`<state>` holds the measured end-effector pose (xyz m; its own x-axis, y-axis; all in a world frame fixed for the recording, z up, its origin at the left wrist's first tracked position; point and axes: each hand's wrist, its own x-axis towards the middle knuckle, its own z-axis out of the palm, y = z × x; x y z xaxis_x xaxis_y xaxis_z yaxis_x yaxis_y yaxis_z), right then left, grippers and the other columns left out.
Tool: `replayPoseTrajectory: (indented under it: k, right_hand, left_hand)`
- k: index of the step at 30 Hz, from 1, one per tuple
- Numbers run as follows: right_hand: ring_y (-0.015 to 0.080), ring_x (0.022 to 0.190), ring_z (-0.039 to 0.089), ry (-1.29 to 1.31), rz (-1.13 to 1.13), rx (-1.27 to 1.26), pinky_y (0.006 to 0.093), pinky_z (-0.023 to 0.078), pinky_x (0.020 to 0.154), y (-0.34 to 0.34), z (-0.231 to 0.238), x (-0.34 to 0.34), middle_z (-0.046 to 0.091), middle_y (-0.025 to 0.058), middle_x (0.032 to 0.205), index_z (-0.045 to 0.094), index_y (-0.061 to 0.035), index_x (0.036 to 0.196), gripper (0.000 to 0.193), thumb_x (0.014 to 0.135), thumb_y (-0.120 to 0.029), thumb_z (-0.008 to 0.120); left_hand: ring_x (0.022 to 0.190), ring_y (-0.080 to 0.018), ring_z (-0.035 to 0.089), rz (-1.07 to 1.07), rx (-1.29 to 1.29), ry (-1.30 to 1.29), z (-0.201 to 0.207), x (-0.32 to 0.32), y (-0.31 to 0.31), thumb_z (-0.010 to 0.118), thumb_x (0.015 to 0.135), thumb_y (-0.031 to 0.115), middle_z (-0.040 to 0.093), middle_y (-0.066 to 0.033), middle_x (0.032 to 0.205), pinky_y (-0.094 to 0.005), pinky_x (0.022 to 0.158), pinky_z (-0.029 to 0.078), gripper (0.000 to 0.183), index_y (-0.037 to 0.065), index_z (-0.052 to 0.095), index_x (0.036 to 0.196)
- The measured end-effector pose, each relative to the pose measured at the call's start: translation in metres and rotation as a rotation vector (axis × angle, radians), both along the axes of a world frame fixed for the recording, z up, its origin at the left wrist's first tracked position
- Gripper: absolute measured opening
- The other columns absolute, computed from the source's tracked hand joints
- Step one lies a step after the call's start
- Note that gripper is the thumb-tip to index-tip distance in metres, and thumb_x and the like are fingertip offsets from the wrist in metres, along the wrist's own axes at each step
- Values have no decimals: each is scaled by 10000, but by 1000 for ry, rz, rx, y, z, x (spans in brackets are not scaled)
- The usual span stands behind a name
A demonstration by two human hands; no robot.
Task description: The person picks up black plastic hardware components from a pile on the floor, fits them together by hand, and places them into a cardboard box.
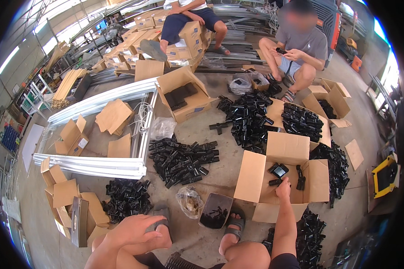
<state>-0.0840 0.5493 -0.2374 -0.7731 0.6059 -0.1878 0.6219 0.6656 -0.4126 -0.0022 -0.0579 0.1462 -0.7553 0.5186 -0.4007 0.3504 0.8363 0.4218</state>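
My right hand (283, 189) reaches down into an open cardboard box (252, 178) at the right. Its fingers are closed at the end of a short black tubular fitting (274, 182). Just beyond it in the box lie a neat row of black fittings (278, 170) and another black fitting (300, 178) by the right wall. Over my left knee, my left hand (137, 229) is open, its fingers apart and holding nothing. Between my feet stands a small open container (216, 210) with small black parts inside. A clear plastic bag (189, 201) lies beside it.
Heaps of black fittings (184, 161) cover the floor around me. White metal profiles (94, 165) frame the left side near torn cardboard (67, 193). Across from me a seated person (300, 49) holds a black fitting; another person (188, 22) sits on cartons.
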Motion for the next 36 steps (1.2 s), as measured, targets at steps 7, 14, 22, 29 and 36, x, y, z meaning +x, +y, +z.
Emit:
replayPoseTrajectory:
  k: [7,14,22,29,36]
  right_hand:
    - [467,1028,634,202,-160,-21,485,530,886,-6,14,18,623,286,1128,446,-72,1324,457,896,4,590]
    - [132,678,574,632,50,-476,306,489,551,-1,87,30,613,66,932,433,-129,1439,518,961,30,554]
    - [54,656,498,491,630,-700,221,427,517,-176,400,108,587,14,938,370,-162,1537,599,989,40,504]
    - [159,933,667,296,1016,-666,303,542,845,-302,459,213,630,82,1101,452,-76,1466,551,937,48,542]
    - [445,933,654,439,1193,-388,501,547,816,-370,403,273,621,197,1134,456,-75,1432,571,888,-37,623]
  left_hand:
    - [1105,-364,642,-1,-38,0,-1,15,-7,661,943,434,680,-138,1274,-444,945,523,601,123,542,1443]
    - [1106,-344,648,-23,130,131,8,37,-8,658,957,406,693,-132,1239,-426,948,524,547,127,575,1419]
    - [1108,-359,662,-112,483,251,36,85,14,717,920,423,678,-167,1268,-412,941,540,584,97,596,1389]
    - [1094,-224,683,193,1115,-183,14,168,38,630,1024,189,625,-142,1370,-354,950,542,550,2,436,1504]
    - [955,-155,690,583,1406,-509,-43,220,61,529,1085,227,693,-70,1084,-319,859,587,319,-24,596,1271]
